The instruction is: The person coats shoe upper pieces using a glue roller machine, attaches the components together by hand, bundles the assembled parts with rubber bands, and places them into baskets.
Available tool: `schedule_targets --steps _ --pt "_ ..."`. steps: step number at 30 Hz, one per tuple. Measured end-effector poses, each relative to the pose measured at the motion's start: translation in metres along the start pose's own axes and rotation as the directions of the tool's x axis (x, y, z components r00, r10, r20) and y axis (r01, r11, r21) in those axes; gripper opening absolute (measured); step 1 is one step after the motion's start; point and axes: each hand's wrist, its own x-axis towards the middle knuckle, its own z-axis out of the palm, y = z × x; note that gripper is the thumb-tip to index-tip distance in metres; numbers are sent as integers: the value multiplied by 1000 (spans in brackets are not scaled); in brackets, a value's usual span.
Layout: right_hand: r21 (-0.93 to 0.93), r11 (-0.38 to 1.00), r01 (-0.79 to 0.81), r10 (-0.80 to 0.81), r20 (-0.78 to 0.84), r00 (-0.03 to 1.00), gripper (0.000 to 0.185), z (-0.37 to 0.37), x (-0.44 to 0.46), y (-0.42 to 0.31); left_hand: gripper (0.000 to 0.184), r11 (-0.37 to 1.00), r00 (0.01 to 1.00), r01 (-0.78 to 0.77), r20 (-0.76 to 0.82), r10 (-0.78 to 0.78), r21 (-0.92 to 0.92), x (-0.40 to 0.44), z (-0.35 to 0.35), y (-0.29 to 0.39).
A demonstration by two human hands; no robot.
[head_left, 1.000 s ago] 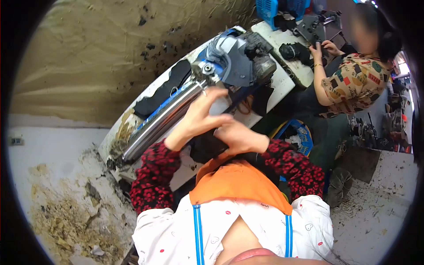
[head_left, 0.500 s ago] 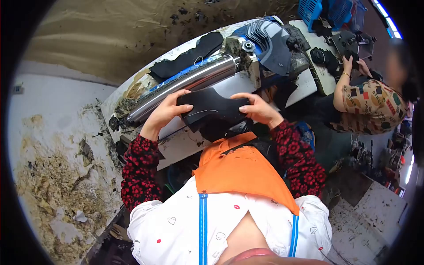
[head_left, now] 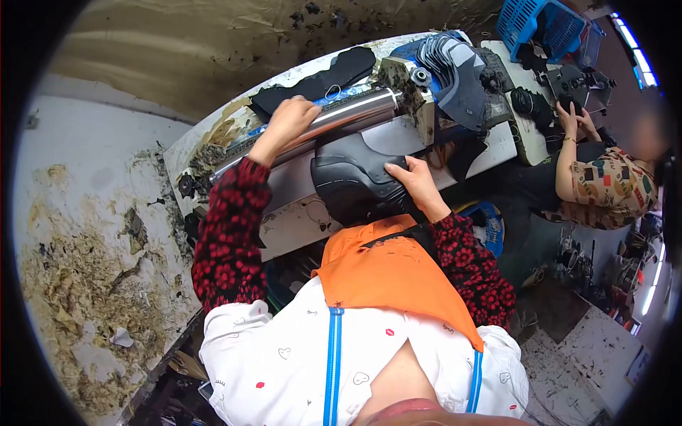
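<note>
The right hand (head_left: 418, 183) pinches the black leather piece (head_left: 355, 170) at its right-hand edge, the thumb (head_left: 395, 170) pressed on the upper face and the other fingers mostly hidden at the rim. The piece reaches leftward from that pinch, between the metal roller (head_left: 348, 113) beyond it and the orange apron (head_left: 387, 266) on the near side. The left hand (head_left: 293, 121), farther out and to the left of the pinch, is over the roller with its fingers curled; whether they close on anything I cannot tell.

The piece looks light and bendable, with enough body to keep a gentle curve, and its smooth, shiny face may be a little slippery. It seems unlikely to break, though a hard pinch might crease it. A flat hold near the rim, thumb above and fingers below, should suit it, with the far left end needing support against drooping.

Its long axis seems to run crosswise, slanting slightly nearer the body toward the pinch. The broad end points left, away from the grip; the lower edge merges into dark material.
</note>
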Motion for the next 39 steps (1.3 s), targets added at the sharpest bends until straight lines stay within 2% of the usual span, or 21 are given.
schedule_targets --steps 1,2,6,7,11,12,16,17,21,22,26,27,31,32,36,39 --pt "-30 999 13 -14 -29 999 25 2 3 -4 22 998 979 59 197 -59 3 11 2 0" --pt "-33 999 20 -21 -28 999 25 2 1 -8 22 998 980 56 190 -56 4 16 0 -1" --pt "-51 999 -20 26 110 994 23 3 -21 -12 21 931 915 245 380 -131 -270 27 -4 -3" --pt "-51 998 -23 29 110 994 23 3 -20 -13 21 930 915 247 382 -131 -271 29 -5 -3" --pt "-138 990 -9 25 115 993 25 3 -10 -16 20 943 950 -51 275 148 -330 36 -19 -4" --pt "-138 990 -9 25 115 993 25 4 -5 -17 20 943 950 -51 275 148 -330 37 -21 -5" --pt "-250 968 -18 28 36 999 22 6 19 -16 15 947 954 -297 -5 299 -124 38 -24 -9" --pt "-251 968 -18 28 36 999 22 6 17 -17 15 947 954 -297 -5 298 -123 36 -21 -15" --pt "-122 993 7 13 165 986 18 5 0 -21 7 871 886 -449 -25 462 200 17 15 -61" --pt "-119 993 2 18 164 986 18 3 1 -20 7 872 887 -449 -20 461 195 17 13 -57" --pt "-149 985 -92 115 154 981 17 -1 9 -17 10 987 980 -141 150 129 72 19 -13 -36" --pt "-149 985 -89 113 154 982 17 -1 15 -16 10 987 980 -143 148 131 74 22 -20 -31" --pt "-366 929 44 -8 100 995 17 1 39 -14 12 962 983 -110 115 142 -249 29 -37 -16" --pt "-364 930 45 -9 100 995 17 4 35 -18 12 962 983 -111 116 143 -248 27 -35 -21" --pt "-217 976 21 22 195 981 16 4 11 -35 15 956 971 -216 145 189 199 15 3 -58" --pt "-199 979 -38 72 167 983 16 -1 14 -24 14 964 970 -216 150 194 155 14 -6 -45"
